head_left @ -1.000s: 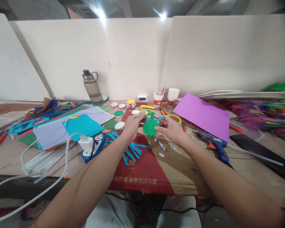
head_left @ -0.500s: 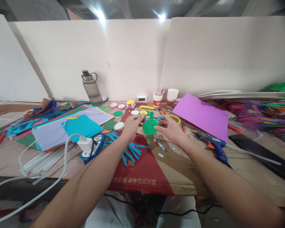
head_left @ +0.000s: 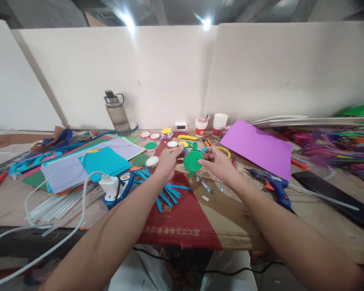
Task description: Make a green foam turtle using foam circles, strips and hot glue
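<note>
A: Where do we place the green disc (head_left: pixel 192 161)?
B: Between our hands, above the cardboard (head_left: pixel 182 232), its flat face towards us. We note one small green tab at its top and another at its bottom.
A: Left hand (head_left: pixel 169 161)?
B: Narrow: thumb and forefinger pinched on the disc's upper left edge. The exact contact is partly hidden from us.
A: Right hand (head_left: pixel 216 162)?
B: Also narrow, holding the disc at its right side. We see the thumb on the edge of the green face, and a short blue strip (head_left: pixel 204 150) showing by the forefinger.
A: What lies nearest?
B: Below the disc, a pen (head_left: pixel 204 184). Under and beside our left forearm, a spread of loose blue strips (head_left: pixel 171 196); near them, a white lid (head_left: pixel 152 161).
A: Right side of the bench?
B: We list a purple sheet (head_left: pixel 259 147), then a blue glue gun (head_left: pixel 279 190) with a pale stick running out behind it.
A: Along the back?
B: From left: a bottle (head_left: pixel 117 115), a small clock (head_left: pixel 181 127), a cup (head_left: pixel 201 128) holding thin sticks or pencils (we cannot tell which), and white cups (head_left: pixel 220 121), one inside another.
</note>
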A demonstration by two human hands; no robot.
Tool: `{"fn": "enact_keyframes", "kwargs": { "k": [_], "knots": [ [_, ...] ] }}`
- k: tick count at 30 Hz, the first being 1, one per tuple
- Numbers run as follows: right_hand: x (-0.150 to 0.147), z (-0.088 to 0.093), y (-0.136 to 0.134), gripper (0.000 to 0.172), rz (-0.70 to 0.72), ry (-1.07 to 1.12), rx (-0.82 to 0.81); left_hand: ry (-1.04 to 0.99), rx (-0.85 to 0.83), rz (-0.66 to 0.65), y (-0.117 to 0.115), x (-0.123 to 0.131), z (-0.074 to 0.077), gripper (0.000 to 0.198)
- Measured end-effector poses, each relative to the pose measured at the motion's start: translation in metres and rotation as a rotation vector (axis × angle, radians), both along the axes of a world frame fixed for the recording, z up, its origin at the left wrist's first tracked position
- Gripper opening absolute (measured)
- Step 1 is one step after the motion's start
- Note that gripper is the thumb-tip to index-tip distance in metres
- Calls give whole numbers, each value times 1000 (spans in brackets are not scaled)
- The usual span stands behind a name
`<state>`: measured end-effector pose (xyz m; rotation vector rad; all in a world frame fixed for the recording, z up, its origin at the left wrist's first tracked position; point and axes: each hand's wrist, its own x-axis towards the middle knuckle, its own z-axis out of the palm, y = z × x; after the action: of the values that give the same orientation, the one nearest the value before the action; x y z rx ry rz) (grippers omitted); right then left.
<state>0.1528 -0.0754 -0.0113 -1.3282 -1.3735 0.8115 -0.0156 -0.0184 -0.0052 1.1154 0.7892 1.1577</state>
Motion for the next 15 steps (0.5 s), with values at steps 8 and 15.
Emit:
{"fn": "enact_keyframes", "kwargs": {
  "k": [8, 15],
  "knots": [
    [5, -6, 3, 34, 39, 4, 11, 49, -4, -29, -1, -1, 3, 57],
    [4, -2, 3, 37, 18, 26, 3, 50, 19, -36, 1, -1, 0, 52]
  ]
}}
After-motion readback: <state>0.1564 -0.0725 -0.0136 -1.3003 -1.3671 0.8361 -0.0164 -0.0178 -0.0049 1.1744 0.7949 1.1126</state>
